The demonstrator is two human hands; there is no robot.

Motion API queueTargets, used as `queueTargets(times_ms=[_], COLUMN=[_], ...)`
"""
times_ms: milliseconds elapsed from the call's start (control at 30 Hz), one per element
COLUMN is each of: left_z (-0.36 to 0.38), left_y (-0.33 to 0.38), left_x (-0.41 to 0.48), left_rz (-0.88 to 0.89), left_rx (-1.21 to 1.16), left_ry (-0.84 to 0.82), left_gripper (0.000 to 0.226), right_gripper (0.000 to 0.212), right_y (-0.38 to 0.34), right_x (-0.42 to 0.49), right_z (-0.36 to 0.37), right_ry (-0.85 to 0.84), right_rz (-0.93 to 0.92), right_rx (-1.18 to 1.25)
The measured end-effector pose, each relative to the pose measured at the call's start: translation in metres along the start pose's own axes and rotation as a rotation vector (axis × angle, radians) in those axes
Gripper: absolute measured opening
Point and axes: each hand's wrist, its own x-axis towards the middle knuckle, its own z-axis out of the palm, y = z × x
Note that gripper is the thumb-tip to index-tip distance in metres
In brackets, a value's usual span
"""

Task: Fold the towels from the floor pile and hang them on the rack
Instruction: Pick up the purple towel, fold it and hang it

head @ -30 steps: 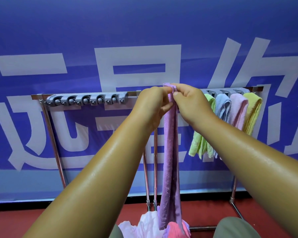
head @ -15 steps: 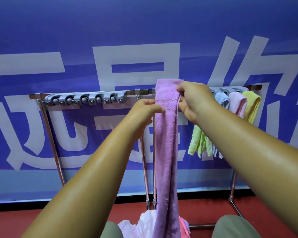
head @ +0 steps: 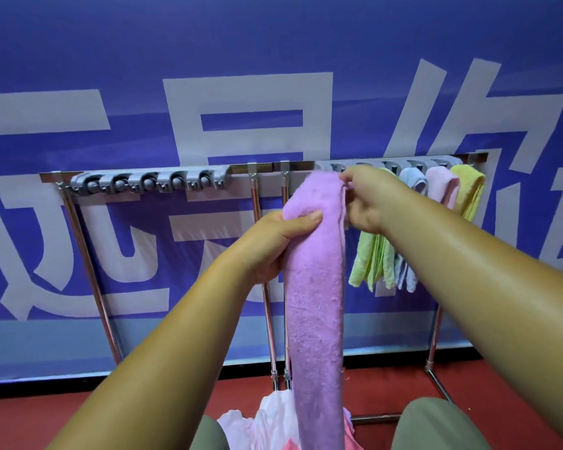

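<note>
Since a second ago the left hand [head: 273, 245] has been lowered from the top fold, and the purple towel [head: 316, 303] has been opened from a narrow strip into a broader flat band. Its left edge is gripped by the left hand, thumb laid across the fuzzy front, while its top right corner is pinched by the right hand [head: 368, 203] just before the rack [head: 150, 183]. The towel is held upright as a long folded length, its lower end hanging in front of the floor pile [head: 270, 417].
</note>
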Motion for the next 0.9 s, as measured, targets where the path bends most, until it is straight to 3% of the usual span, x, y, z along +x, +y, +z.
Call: queueTargets(times_ms=[33,100,167,233,367,600,667,800,900], left_z=[-0.002,-0.002,-0.002,-0.005,-0.023,-0.039,-0.037,-0.036,-0.037], left_y=[0.004,0.016,0.030,0.044,0.067,0.067,0.053,0.015,-0.007], left_x=[0.003,0.007,0.012,0.021,0.044,0.056,0.054,0.045,0.037], left_rz=[-0.002,-0.032,-0.099,-0.145,-0.181,-0.216,-0.254,-0.435,-0.465], left_rx=[-0.017,-0.058,-0.072,-0.062,-0.081,-0.307,-0.347,-0.313,-0.150], left_ry=[0.009,0.085,0.176,0.217,0.306,0.373,0.331,0.153,0.144], left_gripper=[0.037,0.038,0.035,0.026,0.018,0.026,0.031,0.078,0.069], right_gripper=[0.021,0.050,0.070,0.072,0.076,0.027,0.026,0.035,0.025], right_y=[0.010,0.028,0.041,0.053,0.068,0.081,0.083,0.086,0.084], right_x=[0.000,-0.002,-0.009,-0.015,-0.020,-0.022,-0.021,-0.009,-0.005], right_z=[-0.004,-0.011,-0.009,-0.005,-0.001,-0.009,-0.008,-0.003,0.001], right_ry=[-0.047,-0.170,-0.364,-0.483,-0.395,-0.388,-0.348,-0.323,-0.237], right_rz=[0.073,0.217,0.263,0.179,0.076,0.045,0.051,0.095,0.134], right_rx=[-0.128,-0.274,-0.239,-0.101,-0.008,-0.186,-0.187,-0.081,-0.029])
